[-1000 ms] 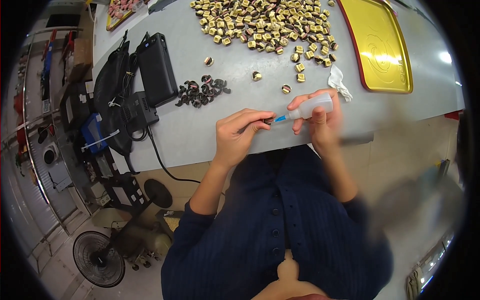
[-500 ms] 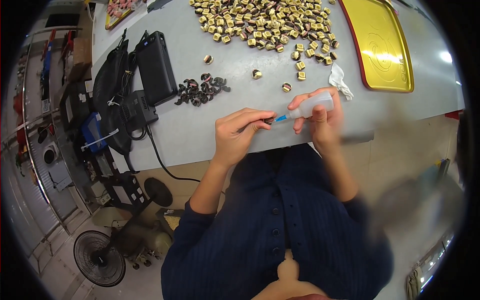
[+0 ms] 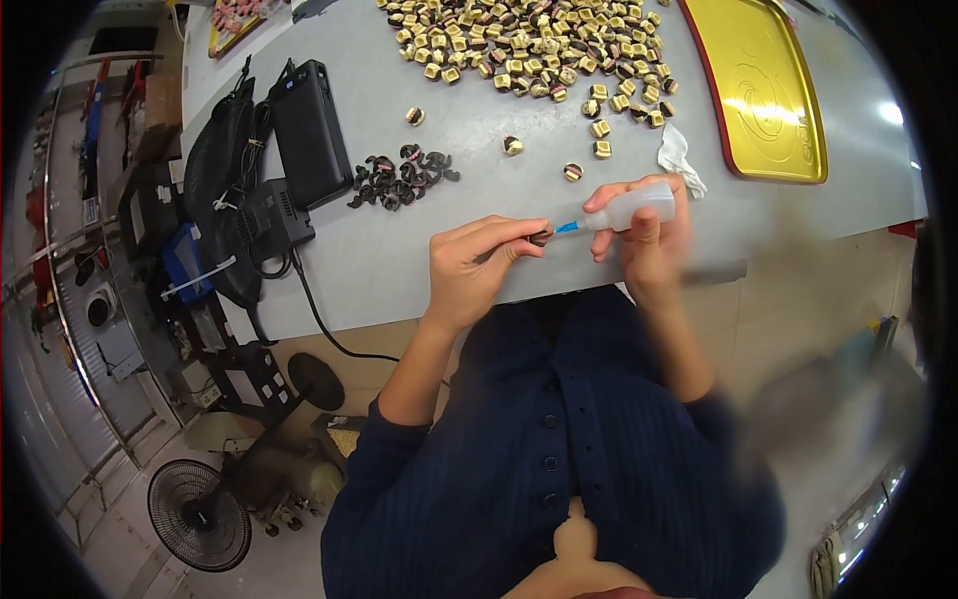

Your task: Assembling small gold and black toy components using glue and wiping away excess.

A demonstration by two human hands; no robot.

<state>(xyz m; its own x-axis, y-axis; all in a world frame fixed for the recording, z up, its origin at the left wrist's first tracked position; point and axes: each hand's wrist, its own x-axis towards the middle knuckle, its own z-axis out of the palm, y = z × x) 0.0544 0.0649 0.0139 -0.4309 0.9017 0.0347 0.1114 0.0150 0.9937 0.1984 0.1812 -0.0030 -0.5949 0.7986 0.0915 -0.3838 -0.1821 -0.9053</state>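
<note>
Between the thumb and fingertips of my left hand [image 3: 473, 268] is a small dark brown piece [image 3: 540, 239], partly hidden by the fingers. My right hand [image 3: 649, 240] is wrapped round a translucent white squeeze bottle [image 3: 639, 207], which lies nearly level. Its blue nozzle tip [image 3: 567, 228] points at the dark piece from just to the right; a slight gap seems to part them. Left of my hands lies a small heap of dark curved pieces [image 3: 401, 180]. Three small cream-and-brown block pieces lie singly beyond my hands, one of them [image 3: 572, 172] closest.
A large spread of cream-and-brown blocks [image 3: 539, 50] covers the table's far middle. At the far right lies a gold tray [image 3: 763, 110] with a red rim, a crumpled white tissue [image 3: 679, 160] beside it. Black boxes [image 3: 311, 135] and a cable [image 3: 324, 329] occupy the left side.
My right hand has drawn the bottle slightly right and away, so the nozzle tip has backed off from the dark piece. My left hand has hardly moved.
</note>
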